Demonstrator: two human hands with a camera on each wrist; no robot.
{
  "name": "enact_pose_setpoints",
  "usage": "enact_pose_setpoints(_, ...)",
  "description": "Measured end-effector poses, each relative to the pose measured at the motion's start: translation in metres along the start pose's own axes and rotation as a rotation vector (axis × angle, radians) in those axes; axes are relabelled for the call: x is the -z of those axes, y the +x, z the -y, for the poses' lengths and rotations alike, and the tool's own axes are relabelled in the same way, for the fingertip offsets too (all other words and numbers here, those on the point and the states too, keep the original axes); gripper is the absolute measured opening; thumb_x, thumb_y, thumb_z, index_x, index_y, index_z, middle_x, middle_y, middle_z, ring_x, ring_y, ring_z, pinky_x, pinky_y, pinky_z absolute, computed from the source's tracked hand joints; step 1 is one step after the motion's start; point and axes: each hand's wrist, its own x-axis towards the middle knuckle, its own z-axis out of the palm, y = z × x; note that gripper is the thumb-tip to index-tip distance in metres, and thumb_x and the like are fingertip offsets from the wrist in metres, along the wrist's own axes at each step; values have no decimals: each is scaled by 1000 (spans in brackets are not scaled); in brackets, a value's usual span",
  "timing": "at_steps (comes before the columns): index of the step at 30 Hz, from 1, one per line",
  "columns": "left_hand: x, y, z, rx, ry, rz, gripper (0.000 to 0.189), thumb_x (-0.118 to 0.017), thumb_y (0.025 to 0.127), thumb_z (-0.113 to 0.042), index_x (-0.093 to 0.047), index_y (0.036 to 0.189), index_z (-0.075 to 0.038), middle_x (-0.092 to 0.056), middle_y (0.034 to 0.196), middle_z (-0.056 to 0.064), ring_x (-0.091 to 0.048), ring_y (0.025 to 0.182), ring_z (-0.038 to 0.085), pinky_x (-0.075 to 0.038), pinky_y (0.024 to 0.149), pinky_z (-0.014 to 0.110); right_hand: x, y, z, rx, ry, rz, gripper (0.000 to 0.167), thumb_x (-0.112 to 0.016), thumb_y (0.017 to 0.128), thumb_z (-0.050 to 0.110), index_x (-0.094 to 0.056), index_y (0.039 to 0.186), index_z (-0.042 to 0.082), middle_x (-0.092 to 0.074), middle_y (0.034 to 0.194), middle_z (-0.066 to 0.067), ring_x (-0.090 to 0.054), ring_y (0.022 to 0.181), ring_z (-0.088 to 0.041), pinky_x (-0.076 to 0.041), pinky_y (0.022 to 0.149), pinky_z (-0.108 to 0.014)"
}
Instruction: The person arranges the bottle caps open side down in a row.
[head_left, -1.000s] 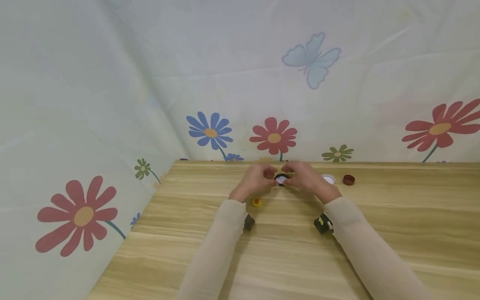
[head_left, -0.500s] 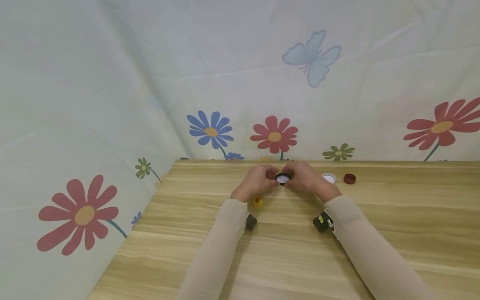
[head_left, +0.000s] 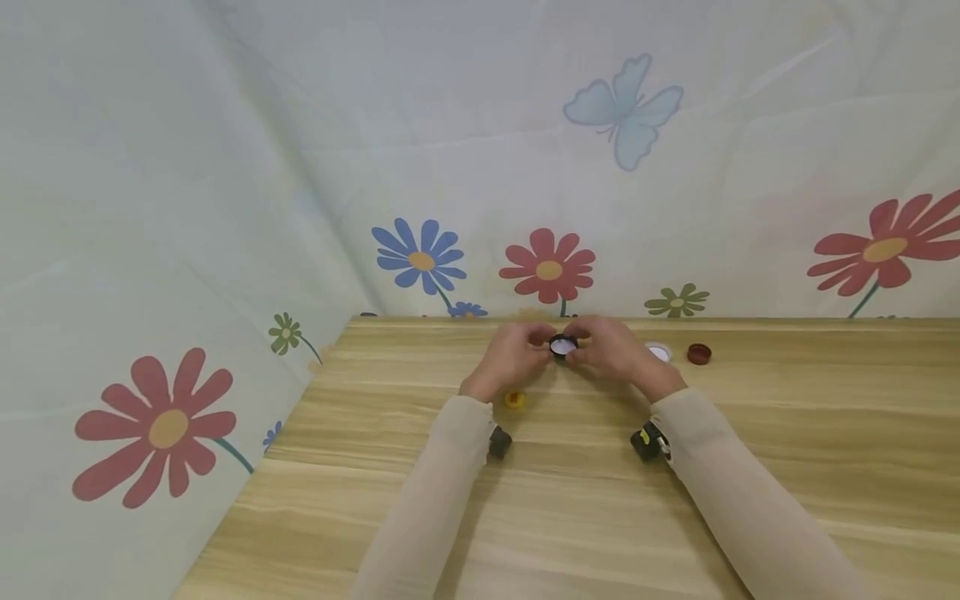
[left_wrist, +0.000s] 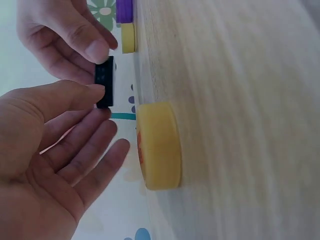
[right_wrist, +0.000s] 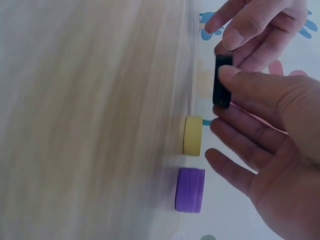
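A round black cap (head_left: 564, 347) with a white inside is held between both hands above the far part of the table. My left hand (head_left: 513, 358) pinches its left side with thumb and fingers, and my right hand (head_left: 607, 354) pinches its right side. In the left wrist view the black cap (left_wrist: 104, 82) appears edge-on, apart from the tabletop. A yellow cap (head_left: 515, 400) with a red mark lies on the table, near my left wrist. Beyond my right hand lie a white cap (head_left: 659, 352) and a dark red cap (head_left: 699, 354), which looks purple in the wrist views.
The wood-grain table (head_left: 570, 517) ends at a hanging cloth (head_left: 465, 150) printed with flowers and a butterfly. Another fold of cloth closes off the left side. Dark wrist cameras (head_left: 647, 442) sit under both sleeves.
The black cap has risen slightly and its tilt has shifted a little, with both hands still gripping it. The loose caps stay where they were on the table.
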Motion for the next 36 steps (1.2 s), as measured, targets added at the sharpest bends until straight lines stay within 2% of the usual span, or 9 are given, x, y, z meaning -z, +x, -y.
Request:
enact_pose_setpoints(7,4,-4,4,-29,-17,-47,33,-77,93,-3,-76,126,-6,-76,123,8,-68,115,25,-56,98,34,1,-1,0,21,4,-26,27,-79,96,10,-73,120,-1,-73,123,-20,-65,121,-40,-49,106,-56)
enact_pose_setpoints(14,6,-9,8,-78,-28,-86,28,-79,94,-2,-78,122,-7,-76,119,7,-69,112,25,-59,91,32,2,-6,3,29,34,-53,24,-79,97,13,-75,116,0,-75,117,-18,-68,114,-38,-51,102,-56)
enact_pose_setpoints(19,7,-10,7,-100,-27,-97,24,-79,94,-1,-78,118,-7,-77,116,7,-70,111,25,-59,91,32,4,-11,5,32,71,-66,16,-76,99,14,-76,110,2,-76,112,-15,-68,108,-35,-52,98,-56)
enact_pose_setpoints(24,8,-13,4,-114,-30,-105,22,-80,95,-4,-78,117,-6,-77,116,7,-70,110,25,-60,90,31,4,-16,5,35,95,-79,13,-74,101,14,-76,108,3,-77,109,-13,-70,110,-36,-53,101,-57)
enact_pose_setpoints(31,9,-13,6,-148,-24,-121,22,-79,97,-8,-77,119,-6,-78,115,7,-71,111,25,-60,89,29,4,-17,7,29,117,-103,15,-74,103,19,-77,109,6,-78,108,-9,-72,109,-35,-55,99,-54)
enact_pose_setpoints(36,12,-14,6,-156,-27,-124,22,-78,98,-9,-77,120,-5,-78,114,8,-71,110,25,-60,88,30,4,-18,8,32,137,-110,17,-73,103,18,-76,113,5,-77,112,-12,-72,108,-33,-56,98,-53)
